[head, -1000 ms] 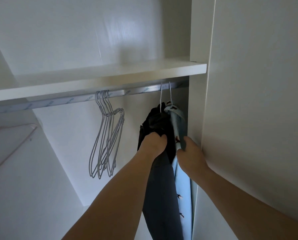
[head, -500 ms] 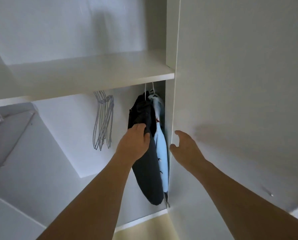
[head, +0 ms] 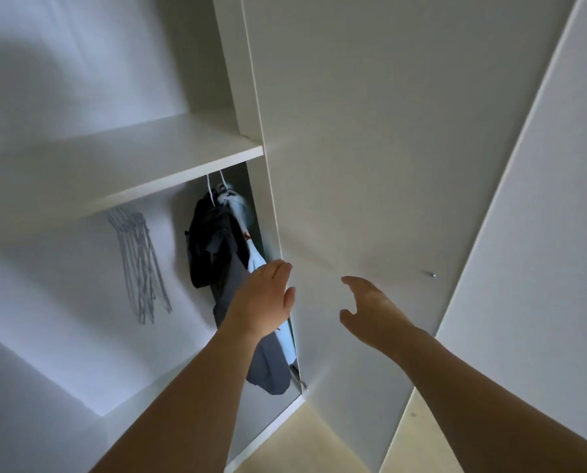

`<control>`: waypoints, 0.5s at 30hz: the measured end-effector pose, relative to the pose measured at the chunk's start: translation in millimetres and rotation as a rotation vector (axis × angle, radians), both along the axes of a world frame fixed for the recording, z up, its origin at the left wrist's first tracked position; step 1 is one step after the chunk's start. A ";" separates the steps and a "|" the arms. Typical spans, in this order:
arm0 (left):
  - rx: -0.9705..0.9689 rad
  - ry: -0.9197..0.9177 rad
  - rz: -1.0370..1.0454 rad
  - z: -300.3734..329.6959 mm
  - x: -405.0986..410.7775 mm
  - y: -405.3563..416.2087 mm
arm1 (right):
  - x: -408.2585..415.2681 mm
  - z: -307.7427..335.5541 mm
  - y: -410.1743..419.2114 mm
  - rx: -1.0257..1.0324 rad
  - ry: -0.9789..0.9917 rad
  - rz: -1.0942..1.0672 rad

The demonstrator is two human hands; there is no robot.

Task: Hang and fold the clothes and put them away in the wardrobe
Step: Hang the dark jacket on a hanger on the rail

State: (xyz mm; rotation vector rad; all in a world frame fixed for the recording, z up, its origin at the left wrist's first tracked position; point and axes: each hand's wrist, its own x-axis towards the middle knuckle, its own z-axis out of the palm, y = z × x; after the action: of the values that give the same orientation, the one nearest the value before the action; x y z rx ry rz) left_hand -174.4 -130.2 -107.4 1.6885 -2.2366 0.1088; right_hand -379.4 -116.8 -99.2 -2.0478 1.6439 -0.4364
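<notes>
Two garments hang at the far right end of the wardrobe [head: 353,131], under the shelf [head: 121,165]: a dark garment [head: 210,247] and, just beside it against the side panel, a light blue garment [head: 255,264]. A cluster of empty wire hangers [head: 138,264] hangs well apart to their left. The left hand [head: 261,302] is in front of the clothes with fingers straight and together, gripping nothing. The right hand [head: 370,312] is near the white door panel, fingers spread and relaxed, holding nothing. The hanging step looks done. To finish well, draw both hands out without brushing the fabric, so neither hanger hook slips, then fetch the next piece.
</notes>
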 end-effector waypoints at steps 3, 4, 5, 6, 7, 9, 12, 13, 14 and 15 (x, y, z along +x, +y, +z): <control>0.008 -0.027 -0.066 8.0 -25.5 7.5 | -25.4 4.3 23.4 -0.014 0.012 -0.077; 0.007 -0.026 -0.081 10.6 -31.8 10.0 | -31.5 5.9 30.1 -0.009 0.011 -0.092; 0.007 -0.020 -0.096 12.6 -39.7 14.1 | -39.1 7.6 38.8 -0.003 0.006 -0.108; -0.001 -0.017 -0.116 14.8 -48.4 19.5 | -47.9 10.6 49.3 0.001 0.002 -0.121; -0.010 -0.017 -0.138 16.9 -57.7 26.2 | -57.0 13.2 59.4 0.000 0.001 -0.129; -0.029 -0.016 -0.176 20.2 -78.7 42.7 | -76.9 16.5 82.6 -0.013 0.007 -0.146; -0.047 -0.004 -0.211 23.1 -114.0 75.3 | -112.0 19.2 121.7 -0.029 0.018 -0.174; -0.050 0.007 -0.223 22.9 -126.0 87.0 | -125.3 19.5 134.9 -0.034 0.024 -0.189; -0.062 0.016 -0.235 23.3 -141.4 102.7 | -141.6 21.1 152.7 -0.039 0.031 -0.207; -0.071 0.023 -0.243 23.0 -155.1 116.2 | -156.5 21.7 168.2 -0.044 0.035 -0.221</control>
State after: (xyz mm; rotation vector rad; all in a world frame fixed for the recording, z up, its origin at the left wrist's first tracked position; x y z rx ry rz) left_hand -329.5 -13.9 -84.4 1.3639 -2.3707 0.1080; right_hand -535.9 51.4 -77.6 -1.9214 1.9075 -0.5180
